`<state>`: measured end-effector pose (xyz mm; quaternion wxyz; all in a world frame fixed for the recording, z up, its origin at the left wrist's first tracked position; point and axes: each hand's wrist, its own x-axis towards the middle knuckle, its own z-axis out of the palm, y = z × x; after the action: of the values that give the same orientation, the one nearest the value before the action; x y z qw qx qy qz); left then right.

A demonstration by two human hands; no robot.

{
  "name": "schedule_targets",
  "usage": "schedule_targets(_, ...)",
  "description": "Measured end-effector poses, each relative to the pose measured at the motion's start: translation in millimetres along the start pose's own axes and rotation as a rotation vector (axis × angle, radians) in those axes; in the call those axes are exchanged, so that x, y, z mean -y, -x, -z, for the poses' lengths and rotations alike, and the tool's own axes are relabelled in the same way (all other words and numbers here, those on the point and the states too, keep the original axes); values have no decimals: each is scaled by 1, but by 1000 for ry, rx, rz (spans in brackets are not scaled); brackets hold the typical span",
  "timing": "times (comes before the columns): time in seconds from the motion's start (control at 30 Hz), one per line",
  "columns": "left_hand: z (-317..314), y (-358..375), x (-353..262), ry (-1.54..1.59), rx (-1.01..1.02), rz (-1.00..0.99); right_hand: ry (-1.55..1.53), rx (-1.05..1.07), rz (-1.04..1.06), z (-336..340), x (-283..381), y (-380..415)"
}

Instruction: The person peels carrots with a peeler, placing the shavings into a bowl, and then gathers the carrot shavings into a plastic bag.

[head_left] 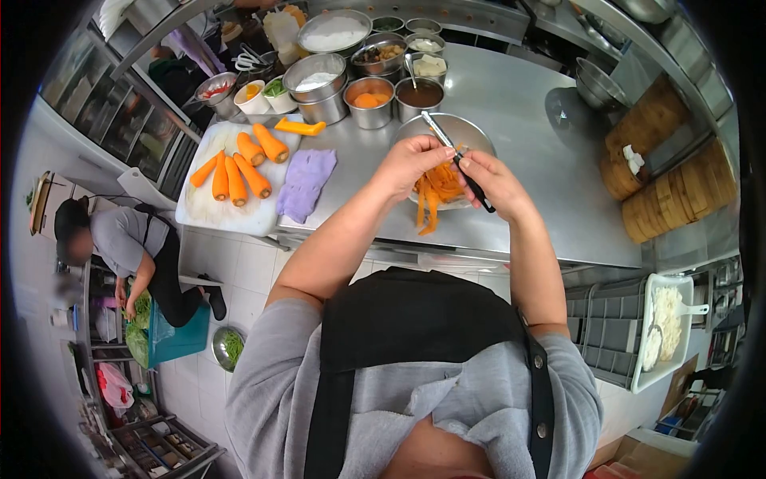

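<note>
My right hand (496, 185) is closed around the black handle of a vegetable peeler (477, 190), whose metal end points up and away to the left. The thumb and fingers of my left hand (415, 166) pinch together on the peeler near the base of its metal part. Below both hands sits a metal bowl (476, 129) with orange carrot peels (437, 185) in it, some strips hanging over the near rim. Several peeled carrots (237, 177) lie to the left on a white cutting board (209, 209).
A purple cloth (306, 185) lies beside the board, and a yellow-orange peeler-like tool (300, 127) behind it. Metal containers of ingredients (369, 110) line the back. Bamboo steamers (680, 191) stand right. At far left a person (132, 247) bends over a green tub (177, 339).
</note>
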<state>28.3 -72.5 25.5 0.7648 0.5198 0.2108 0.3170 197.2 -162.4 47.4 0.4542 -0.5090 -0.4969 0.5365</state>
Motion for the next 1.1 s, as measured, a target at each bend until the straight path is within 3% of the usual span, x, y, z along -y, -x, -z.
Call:
schedule_targets(0.2,5,-14,10,108,-63,65,33,21,-34,13,-2,12)
schedule_targets(0.37,12,-24,13,327,-72,-5,10,-59,-12,22,-6,19)
schedule_targets(0.47,6,-29,16,-40,-288,-97,-8,-152,18,26,2,27)
schedule_targets(0.57,4,-28,27,-1284,-239,-704,39,-225,47,27,9,29)
schedule_targets(0.7,-13,-15,19,-1698,-70,-515,123,-317,40,23,8,24)
schedule_targets(0.8,-24,-13,8,-1657,-95,-404,188,-386,45,19,11,20)
schedule_targets(0.9,-14,-15,16,-1465,-238,-631,314,-470,48,13,15,16)
schedule_targets(1.0,4,-6,-1,-1225,-277,-627,285,-471,-7,16,7,22)
schedule_targets(1.1,35,11,0,-921,-419,-277,218,-314,-25,25,-10,32)
